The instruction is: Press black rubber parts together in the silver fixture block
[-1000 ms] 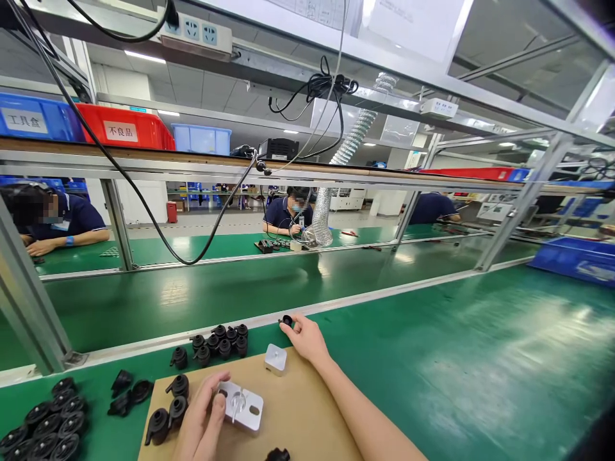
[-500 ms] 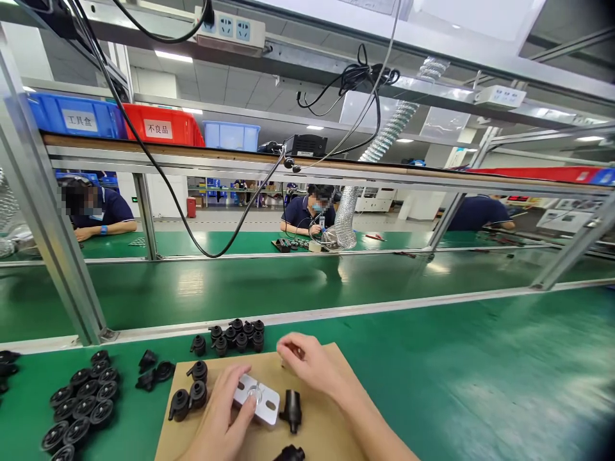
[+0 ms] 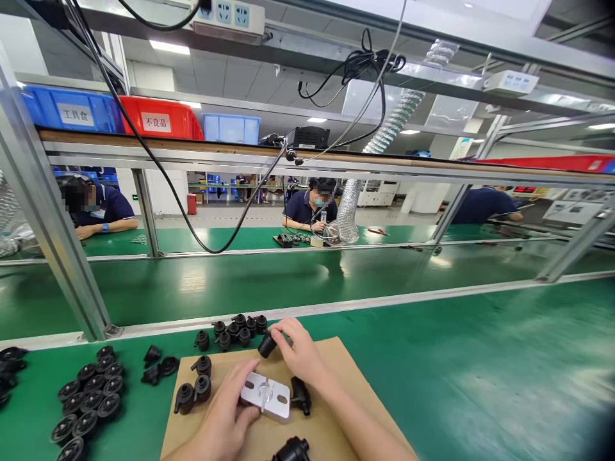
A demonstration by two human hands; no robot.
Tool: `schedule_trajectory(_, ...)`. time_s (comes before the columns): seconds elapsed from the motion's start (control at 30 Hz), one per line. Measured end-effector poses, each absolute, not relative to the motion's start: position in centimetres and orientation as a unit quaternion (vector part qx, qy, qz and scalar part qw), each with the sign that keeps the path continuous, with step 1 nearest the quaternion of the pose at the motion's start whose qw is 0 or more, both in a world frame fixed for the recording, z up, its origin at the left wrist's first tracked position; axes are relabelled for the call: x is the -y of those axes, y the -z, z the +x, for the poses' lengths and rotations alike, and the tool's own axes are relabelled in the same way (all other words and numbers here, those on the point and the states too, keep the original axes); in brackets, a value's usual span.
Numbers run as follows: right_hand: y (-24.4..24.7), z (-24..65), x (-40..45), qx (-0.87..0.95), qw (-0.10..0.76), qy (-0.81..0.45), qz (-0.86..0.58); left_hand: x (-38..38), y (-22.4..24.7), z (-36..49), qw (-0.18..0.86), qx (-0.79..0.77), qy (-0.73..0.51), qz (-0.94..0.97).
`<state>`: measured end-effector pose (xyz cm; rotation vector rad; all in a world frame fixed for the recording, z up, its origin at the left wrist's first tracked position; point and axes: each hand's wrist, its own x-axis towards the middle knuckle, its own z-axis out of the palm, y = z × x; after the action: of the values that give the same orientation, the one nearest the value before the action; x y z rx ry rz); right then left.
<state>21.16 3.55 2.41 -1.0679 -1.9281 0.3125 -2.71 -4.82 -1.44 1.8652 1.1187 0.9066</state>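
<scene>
at a green workbench [image 3: 456, 371], a worker's right hand [image 3: 302, 355] pinches a black fitting [image 3: 266, 346] between narrowed thumb and fingers, just beyond the far edge of a silver metal block [image 3: 279, 404]; the left hand [image 3: 223, 413] holds that block by its left end, thumb at the near edge and fingers around the far side; the block's long axis slants across the brown board [image 3: 346, 365], its right end closer to the wearer, with a round recess near its middle; the fitting sits near the block but apart from it, so the recess lies toward the wearer from the right fingertips, the right hand being the nearer to the fitting; the fitting itself tilts, its free end pointing down and to the left; a second fitting [image 3: 300, 396] lies just beside the block's right end, partly masked by the right wrist; a third fitting [image 3: 291, 450] is cut off by the bottom of the frame; the pinched end of the held piece is hidden by the fingers, and whether it touches the board is hard to tell; the tips of the left fingers are partly out of sight behind the block.
</scene>
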Motion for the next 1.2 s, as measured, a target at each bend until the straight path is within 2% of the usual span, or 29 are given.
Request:
schedule_trajectory(0.13, -3.1, 21.9, -2.2, 0.753, 0.462, -0.180, -0.434, 5.1, 1.1, -2.6, 0.418, -0.441, -0.366, 0.705)
schedule_trajectory(0.4, -5.0, 21.5, 0.4, 0.754, 0.444, -0.225, -0.429, 4.9, 1.0, -2.6, 0.434, -0.464, -0.381, 0.672)
schedule_trajectory(0.9, -4.4, 20.2, 1.5, 0.799, 0.408, -0.197, -0.396, 4.9, 0.1, -2.6, 0.433, -0.466, -0.377, 0.673)
schedule_trajectory(1.2, -4.7, 20.6, 1.7, 0.803, 0.344, -0.219, -0.434, 5.0, -0.4, -2.6, 0.464, -0.449, -0.377, 0.665)
